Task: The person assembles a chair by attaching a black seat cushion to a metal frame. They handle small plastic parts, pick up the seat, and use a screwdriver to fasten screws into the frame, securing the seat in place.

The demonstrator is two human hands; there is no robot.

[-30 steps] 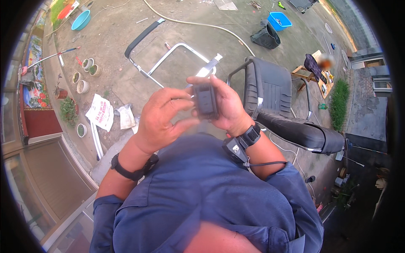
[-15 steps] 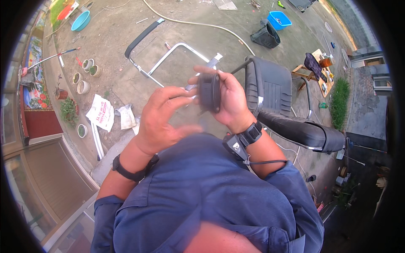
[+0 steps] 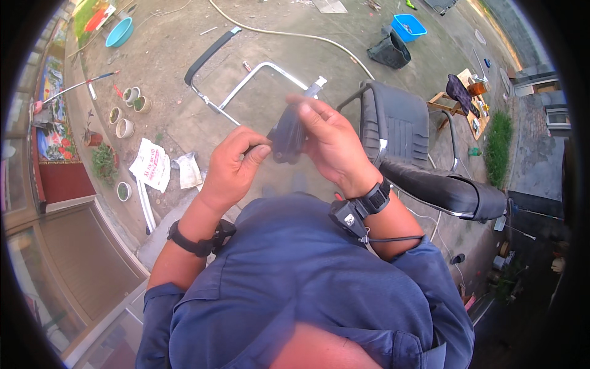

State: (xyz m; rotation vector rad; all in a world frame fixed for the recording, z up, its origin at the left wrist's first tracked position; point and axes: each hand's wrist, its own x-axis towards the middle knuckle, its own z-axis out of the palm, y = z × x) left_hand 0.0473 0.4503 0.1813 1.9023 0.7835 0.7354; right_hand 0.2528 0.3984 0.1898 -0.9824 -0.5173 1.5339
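Observation:
My right hand (image 3: 344, 147) holds a dark, flat, box-shaped part (image 3: 287, 138) in front of my chest, thumb on the near face and fingers behind it. The part is blurred by motion, and a rounded lug shows at its lower end. At its left edge, the thumb and forefinger of my left hand (image 3: 228, 169) are pinched together. What they pinch is too small or hidden to make out. Just right of my right hand stands a black padded chair (image 3: 396, 123) with a metal frame. Beyond my hands lies a silver chair frame (image 3: 246, 79) with a black armrest pad (image 3: 209, 56).
Potted plants (image 3: 125, 128) and a white printed sack (image 3: 150, 165) are on the left. A pale hose (image 3: 295, 35) crosses the far ground. At the far right are a black bucket (image 3: 390, 52), a blue basin (image 3: 410, 26) and a low wooden table (image 3: 473, 123) bearing several items.
The dark part has turned and tilted in my right hand, its lower end swinging left. My left hand's spread fingers have closed into a pinch at its edge.

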